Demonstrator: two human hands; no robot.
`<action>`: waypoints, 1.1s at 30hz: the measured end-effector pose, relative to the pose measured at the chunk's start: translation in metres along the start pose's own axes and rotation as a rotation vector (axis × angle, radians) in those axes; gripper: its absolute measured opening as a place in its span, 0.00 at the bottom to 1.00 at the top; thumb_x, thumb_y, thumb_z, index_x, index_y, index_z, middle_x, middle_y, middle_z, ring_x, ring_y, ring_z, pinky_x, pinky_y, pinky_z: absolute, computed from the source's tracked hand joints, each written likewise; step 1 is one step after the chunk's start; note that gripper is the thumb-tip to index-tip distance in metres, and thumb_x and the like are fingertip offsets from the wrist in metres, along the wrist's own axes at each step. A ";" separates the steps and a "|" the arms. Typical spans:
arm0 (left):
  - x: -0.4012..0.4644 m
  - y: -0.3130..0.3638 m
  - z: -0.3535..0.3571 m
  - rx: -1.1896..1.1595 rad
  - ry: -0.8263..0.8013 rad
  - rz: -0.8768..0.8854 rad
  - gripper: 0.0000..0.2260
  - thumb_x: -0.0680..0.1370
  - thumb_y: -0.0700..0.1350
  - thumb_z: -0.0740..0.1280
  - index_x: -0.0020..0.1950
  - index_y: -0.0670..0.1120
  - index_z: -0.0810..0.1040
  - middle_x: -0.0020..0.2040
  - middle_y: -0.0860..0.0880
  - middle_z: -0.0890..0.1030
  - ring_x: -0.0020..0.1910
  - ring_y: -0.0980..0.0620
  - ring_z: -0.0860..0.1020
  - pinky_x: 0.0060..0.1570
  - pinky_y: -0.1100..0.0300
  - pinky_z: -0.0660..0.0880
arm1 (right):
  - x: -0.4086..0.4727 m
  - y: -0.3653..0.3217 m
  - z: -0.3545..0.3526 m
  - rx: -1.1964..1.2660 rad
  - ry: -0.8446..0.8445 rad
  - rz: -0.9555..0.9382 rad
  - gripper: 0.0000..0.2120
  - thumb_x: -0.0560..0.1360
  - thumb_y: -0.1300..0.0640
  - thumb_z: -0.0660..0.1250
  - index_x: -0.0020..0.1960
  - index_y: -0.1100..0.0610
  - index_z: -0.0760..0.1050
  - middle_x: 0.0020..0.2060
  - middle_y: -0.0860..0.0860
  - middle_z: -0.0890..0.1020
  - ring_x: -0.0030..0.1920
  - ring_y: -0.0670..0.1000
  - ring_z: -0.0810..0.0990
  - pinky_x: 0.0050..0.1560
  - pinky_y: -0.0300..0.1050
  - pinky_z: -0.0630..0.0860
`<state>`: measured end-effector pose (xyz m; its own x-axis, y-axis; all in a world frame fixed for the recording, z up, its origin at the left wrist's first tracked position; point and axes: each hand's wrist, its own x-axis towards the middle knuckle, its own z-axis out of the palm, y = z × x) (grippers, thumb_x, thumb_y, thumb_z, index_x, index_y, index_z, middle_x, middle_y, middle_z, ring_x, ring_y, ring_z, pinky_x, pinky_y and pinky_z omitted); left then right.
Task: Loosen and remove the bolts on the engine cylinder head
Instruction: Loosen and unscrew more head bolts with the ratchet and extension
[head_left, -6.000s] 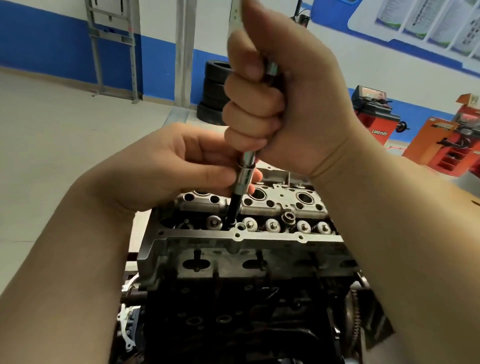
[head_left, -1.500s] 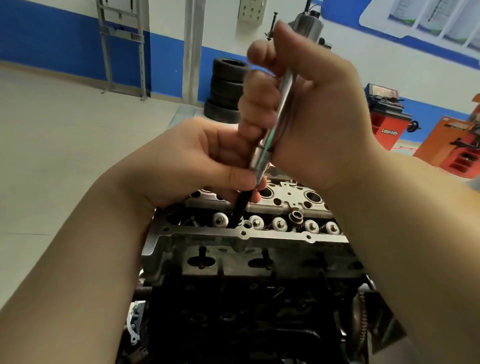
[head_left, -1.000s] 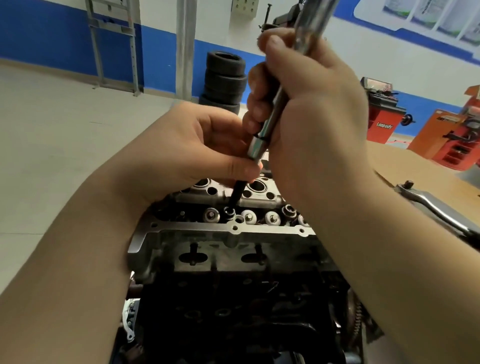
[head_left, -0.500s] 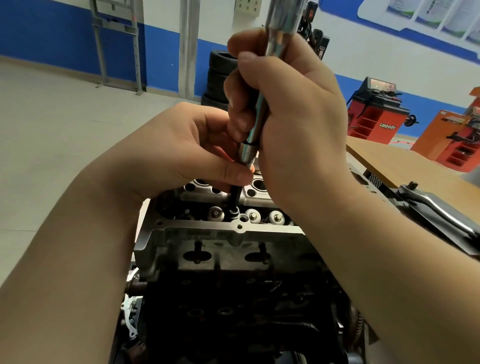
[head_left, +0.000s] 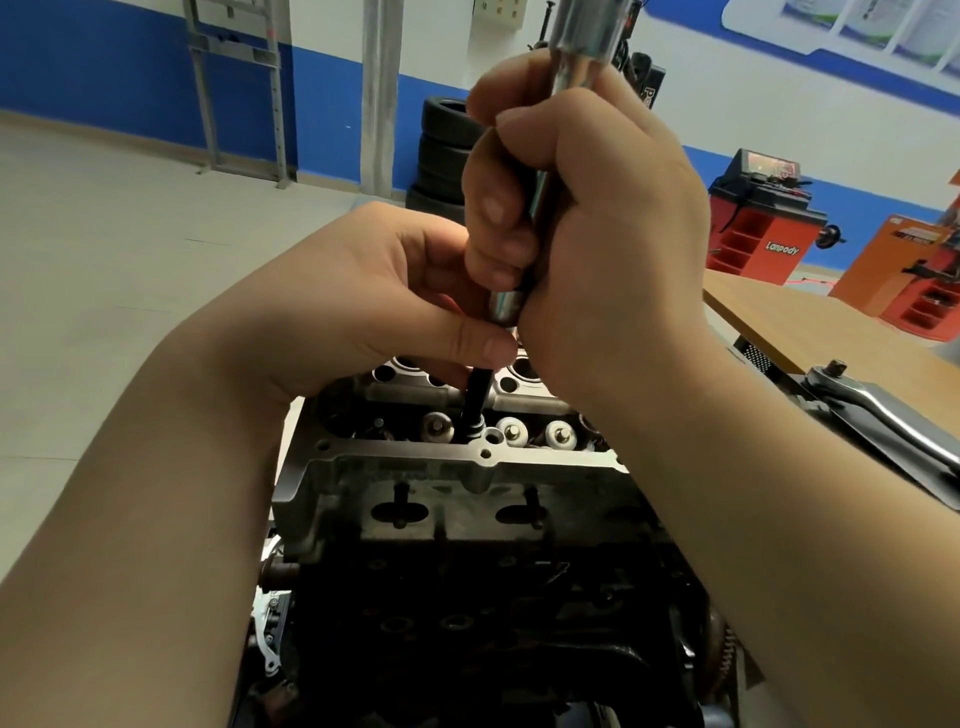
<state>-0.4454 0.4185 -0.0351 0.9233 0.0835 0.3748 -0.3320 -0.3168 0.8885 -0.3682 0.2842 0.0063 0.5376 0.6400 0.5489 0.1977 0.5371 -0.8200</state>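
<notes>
Right now the right hand (head_left: 597, 234) is wrapped in a full fist around a chrome extension bar (head_left: 540, 197) held almost upright, its fingers (head_left: 493, 208) closed tight on the shaft. The left hand (head_left: 363, 312) pinches the lower end of that bar between thumb and fingers, steadying it just above the black bit (head_left: 477, 400) that drops into a recess at the near left of the cylinder head (head_left: 457, 467).

The step in hand looks like spinning a loosened bolt out by hand; the bolt itself is hidden under the bit, so how far it has backed out cannot be told. Next, I judge, the bar must stay square to the hole while it is turned, then lift straight up with the bolt.

No container for removed bolts is visible. The head's open top holds a row of pale valve caps (head_left: 558, 435) right of the bit. A ratchet handle (head_left: 883, 415) lies on the bench (head_left: 810, 332) at the right, well apart from both hands.
</notes>
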 end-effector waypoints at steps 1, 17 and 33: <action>0.000 0.000 0.000 0.006 0.004 0.000 0.16 0.63 0.46 0.80 0.51 0.53 0.89 0.47 0.47 0.90 0.46 0.47 0.89 0.43 0.57 0.85 | 0.002 0.000 -0.001 -0.008 -0.025 0.001 0.10 0.77 0.71 0.57 0.46 0.61 0.75 0.27 0.54 0.68 0.26 0.52 0.62 0.29 0.43 0.60; -0.002 -0.001 0.006 0.095 0.004 0.108 0.12 0.65 0.48 0.76 0.43 0.65 0.88 0.41 0.60 0.88 0.42 0.64 0.86 0.40 0.74 0.78 | 0.002 -0.010 0.021 -0.443 0.260 -0.118 0.07 0.79 0.64 0.69 0.49 0.66 0.72 0.38 0.58 0.72 0.38 0.57 0.70 0.38 0.59 0.74; 0.004 -0.008 0.007 0.039 0.078 0.080 0.17 0.62 0.43 0.82 0.50 0.45 0.88 0.45 0.45 0.89 0.44 0.49 0.89 0.44 0.62 0.84 | -0.013 -0.019 0.011 -0.213 0.296 0.059 0.08 0.82 0.56 0.70 0.44 0.56 0.78 0.35 0.52 0.78 0.35 0.50 0.78 0.42 0.50 0.80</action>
<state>-0.4375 0.4144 -0.0422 0.8757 0.1293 0.4651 -0.3949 -0.3622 0.8443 -0.3882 0.2720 0.0171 0.7608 0.4628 0.4549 0.3094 0.3576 -0.8812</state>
